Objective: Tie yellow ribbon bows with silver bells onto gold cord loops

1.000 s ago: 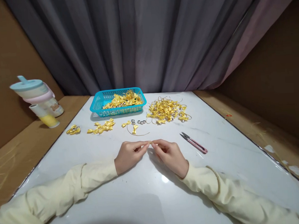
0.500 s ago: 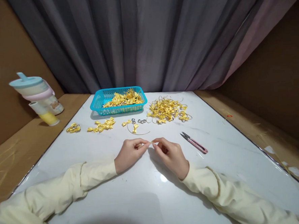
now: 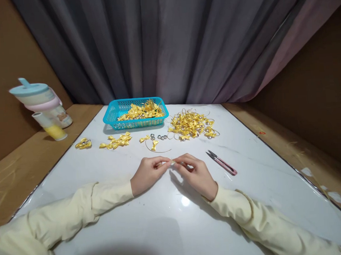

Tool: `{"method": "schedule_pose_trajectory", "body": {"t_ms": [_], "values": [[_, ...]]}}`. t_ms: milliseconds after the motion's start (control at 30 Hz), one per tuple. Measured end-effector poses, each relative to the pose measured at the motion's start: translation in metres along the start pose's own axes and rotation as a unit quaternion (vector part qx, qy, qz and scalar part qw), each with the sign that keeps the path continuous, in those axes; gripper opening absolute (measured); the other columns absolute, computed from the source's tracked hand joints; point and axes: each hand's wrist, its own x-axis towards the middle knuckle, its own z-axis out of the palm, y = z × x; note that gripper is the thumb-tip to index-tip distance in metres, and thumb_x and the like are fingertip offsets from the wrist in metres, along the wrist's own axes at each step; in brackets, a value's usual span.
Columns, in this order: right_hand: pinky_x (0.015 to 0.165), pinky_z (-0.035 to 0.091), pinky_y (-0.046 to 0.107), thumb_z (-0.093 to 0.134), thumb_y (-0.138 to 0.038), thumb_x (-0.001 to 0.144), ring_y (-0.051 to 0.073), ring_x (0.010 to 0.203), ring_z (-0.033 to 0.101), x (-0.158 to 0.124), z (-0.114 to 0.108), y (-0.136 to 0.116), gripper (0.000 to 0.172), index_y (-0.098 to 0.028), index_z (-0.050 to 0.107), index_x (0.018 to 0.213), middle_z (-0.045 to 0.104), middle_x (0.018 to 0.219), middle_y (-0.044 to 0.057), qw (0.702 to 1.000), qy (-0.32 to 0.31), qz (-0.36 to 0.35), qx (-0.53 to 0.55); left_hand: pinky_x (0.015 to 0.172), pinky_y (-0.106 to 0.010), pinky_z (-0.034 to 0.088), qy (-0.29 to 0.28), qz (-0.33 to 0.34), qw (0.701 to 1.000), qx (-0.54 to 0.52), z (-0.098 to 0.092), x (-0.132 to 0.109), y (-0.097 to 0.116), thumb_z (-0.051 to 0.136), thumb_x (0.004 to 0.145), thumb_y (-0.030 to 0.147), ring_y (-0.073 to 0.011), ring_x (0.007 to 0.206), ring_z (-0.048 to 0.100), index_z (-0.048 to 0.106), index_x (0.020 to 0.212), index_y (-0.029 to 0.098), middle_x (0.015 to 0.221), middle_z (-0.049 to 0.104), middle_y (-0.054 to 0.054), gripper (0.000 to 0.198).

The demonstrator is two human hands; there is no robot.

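Observation:
My left hand (image 3: 150, 175) and my right hand (image 3: 197, 174) meet fingertip to fingertip above the table. Both pinch a tiny pale yellow piece (image 3: 173, 161), mostly covered by the fingers, so its kind is unclear. Just beyond them lies a yellow ribbon bow (image 3: 154, 145) beside a thin curved cord (image 3: 162, 152). Another bow (image 3: 144, 138) and several silver heart-shaped beads (image 3: 162, 137) sit close behind. Pink-handled thread snips (image 3: 223, 163) rest to the right of my right hand, blades slightly apart.
A turquoise basket (image 3: 108, 118) holding bows stands at the back. Right of it is a heap of bows with cords and beads (image 3: 190, 124). Loose bows (image 3: 116, 141) and a small bow bundle (image 3: 83, 143) lie left. A lidded cup (image 3: 37, 99) and thread spool (image 3: 51, 127) stand far left.
My right hand has turned slightly, its fingers straighter over the small piece. My left hand stays almost still, and the view has shifted a little.

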Motion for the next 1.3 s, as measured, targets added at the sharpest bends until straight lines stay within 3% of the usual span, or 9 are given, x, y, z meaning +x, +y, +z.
{"method": "schedule_pose_trajectory", "body": {"t_ms": [267,400,633,933,1133,1300], "values": [[0.055,0.043,0.024,0.053,-0.022,0.082,0.014,0.065,0.056,-0.0015,0.0012,0.0047,0.017,-0.017,0.069,0.082,0.063,0.075,0.006,0.997,0.006,-0.048,-0.057,0.046,-0.021,0.021,-0.014,-0.018,1.0,-0.004,0.0006,0.0011,-0.0014,0.054,0.078,0.037,-0.0081,0.049,0.027,0.07,0.085,0.011,0.049,0.041,0.004,0.032],[0.054,0.044,0.024,0.05,-0.018,0.084,0.011,0.058,0.052,-0.0037,-0.0002,0.0056,0.018,-0.015,0.067,0.087,0.062,0.08,0.007,0.987,0.014,-0.108,-0.122,0.047,-0.021,0.024,-0.023,-0.032,0.999,-0.015,0.0007,0.0015,-0.0019,0.054,0.078,0.038,-0.0086,0.05,0.03,0.07,0.084,0.011,0.052,0.046,0.003,0.032],[0.067,0.05,0.031,0.048,-0.011,0.083,0.019,0.084,0.055,-0.0048,-0.0032,0.0081,0.02,-0.016,0.065,0.092,0.062,0.114,0.008,0.93,0.03,-0.266,-0.252,0.05,-0.021,0.029,-0.034,-0.042,0.998,-0.027,0.0007,0.002,-0.0019,0.053,0.078,0.035,-0.0094,0.053,0.037,0.069,0.084,0.011,0.061,0.056,0.0,0.029],[0.06,0.049,0.03,0.047,-0.01,0.085,0.02,0.083,0.054,-0.0037,-0.0036,0.0092,0.021,-0.015,0.067,0.09,0.069,0.1,0.005,0.883,0.026,-0.327,-0.336,0.048,-0.021,0.028,-0.035,-0.054,0.997,-0.041,0.002,0.0028,-0.0039,0.054,0.076,0.035,-0.0093,0.052,0.035,0.069,0.086,0.01,0.057,0.052,0.001,0.031],[0.063,0.05,0.031,0.046,-0.008,0.084,0.019,0.077,0.053,-0.0034,-0.0043,0.0086,0.021,-0.014,0.066,0.089,0.068,0.101,0.006,0.906,0.008,-0.308,-0.291,0.047,-0.02,0.026,-0.027,-0.04,0.999,-0.014,0.0019,0.0025,-0.0038,0.054,0.076,0.036,-0.0082,0.049,0.031,0.069,0.084,0.011,0.049,0.038,0.006,0.03],[0.066,0.051,0.031,0.046,-0.007,0.083,0.018,0.076,0.054,-0.0025,-0.0027,0.0094,0.022,-0.016,0.065,0.09,0.068,0.097,0.006,0.941,-0.003,-0.262,-0.212,0.05,-0.018,0.031,0.014,0.023,0.997,0.078,0.0028,0.0006,-0.0056,0.055,0.077,0.031,-0.0067,0.045,0.033,0.067,0.086,0.014,0.046,0.031,0.009,0.023]]}}
